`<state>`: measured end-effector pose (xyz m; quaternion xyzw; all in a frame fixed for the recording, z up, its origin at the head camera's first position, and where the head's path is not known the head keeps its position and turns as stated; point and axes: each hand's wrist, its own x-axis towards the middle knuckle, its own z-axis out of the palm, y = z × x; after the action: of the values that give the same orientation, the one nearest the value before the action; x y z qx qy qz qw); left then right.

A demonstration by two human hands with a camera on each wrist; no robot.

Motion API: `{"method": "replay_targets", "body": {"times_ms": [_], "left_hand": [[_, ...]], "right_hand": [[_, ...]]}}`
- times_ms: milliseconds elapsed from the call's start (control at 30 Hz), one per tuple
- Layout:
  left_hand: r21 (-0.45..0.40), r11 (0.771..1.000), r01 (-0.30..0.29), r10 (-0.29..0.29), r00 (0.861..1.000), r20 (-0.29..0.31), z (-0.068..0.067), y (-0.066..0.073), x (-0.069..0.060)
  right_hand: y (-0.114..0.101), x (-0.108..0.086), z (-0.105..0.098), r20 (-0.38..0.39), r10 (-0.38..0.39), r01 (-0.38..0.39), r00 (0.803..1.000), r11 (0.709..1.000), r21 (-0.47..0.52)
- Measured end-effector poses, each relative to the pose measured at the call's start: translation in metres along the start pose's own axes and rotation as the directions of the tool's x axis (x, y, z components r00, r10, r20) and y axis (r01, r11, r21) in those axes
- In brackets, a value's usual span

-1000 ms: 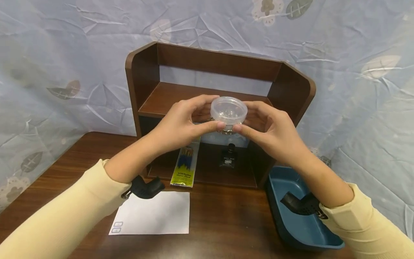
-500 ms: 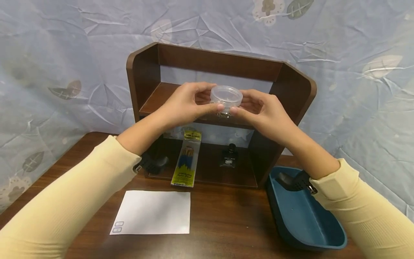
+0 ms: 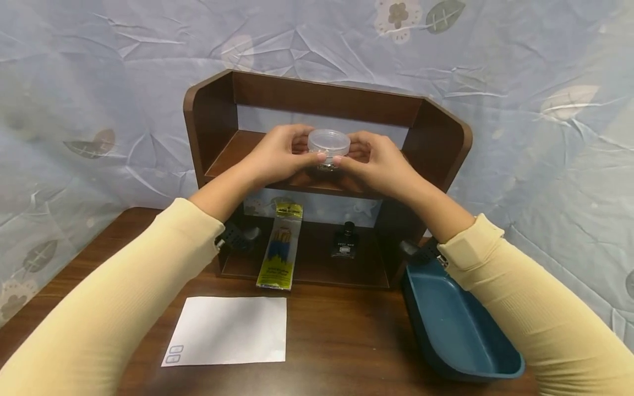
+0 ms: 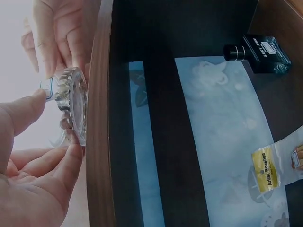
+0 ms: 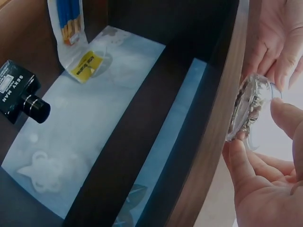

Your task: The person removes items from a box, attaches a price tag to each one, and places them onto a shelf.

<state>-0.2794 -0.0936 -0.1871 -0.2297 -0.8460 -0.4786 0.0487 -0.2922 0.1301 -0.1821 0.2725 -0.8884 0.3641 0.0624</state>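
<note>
A round clear plastic jar (image 3: 329,142) with a translucent lid hangs between both hands at the upper board of a brown desk shelf (image 3: 327,93). My left hand (image 3: 282,151) grips the jar's left side, thumb in front and fingers behind. From the right, my right hand (image 3: 378,162) holds it the same way, the two thumb tips close together. Small shiny metallic pieces show inside the jar (image 4: 72,101) in the left wrist view. The jar (image 5: 248,106) is upright, its base close to the board's front edge; whether it touches cannot be told.
On the lower shelf a pack of artist brushes (image 3: 279,247) leans at the left, and a black bottle (image 3: 345,242) stands to its right. White paper (image 3: 228,330) lies on the wooden table (image 3: 337,335). A blue bin (image 3: 460,324) stands right of the shelf.
Both hands have carried the jar upward and forward, from in front of the shelf unit to the upper board. Their grip on it looks the same. The head view has shifted slightly.
</note>
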Motion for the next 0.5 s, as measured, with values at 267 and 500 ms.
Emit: {"method": "replay_targets", "body": {"times_ms": [267,500], "left_hand": [[-0.026,0.996,0.080,-0.080,0.997,0.013,0.001,-0.003,0.013],[-0.011,0.995,0.095,-0.095,0.995,0.022,0.004,-0.011,0.018]], "right_hand": [[0.005,0.012,-0.001,0.050,0.044,-0.045,0.998,0.999,0.016],[0.010,0.019,0.005,0.074,0.067,-0.067,0.995,0.998,-0.005]]}}
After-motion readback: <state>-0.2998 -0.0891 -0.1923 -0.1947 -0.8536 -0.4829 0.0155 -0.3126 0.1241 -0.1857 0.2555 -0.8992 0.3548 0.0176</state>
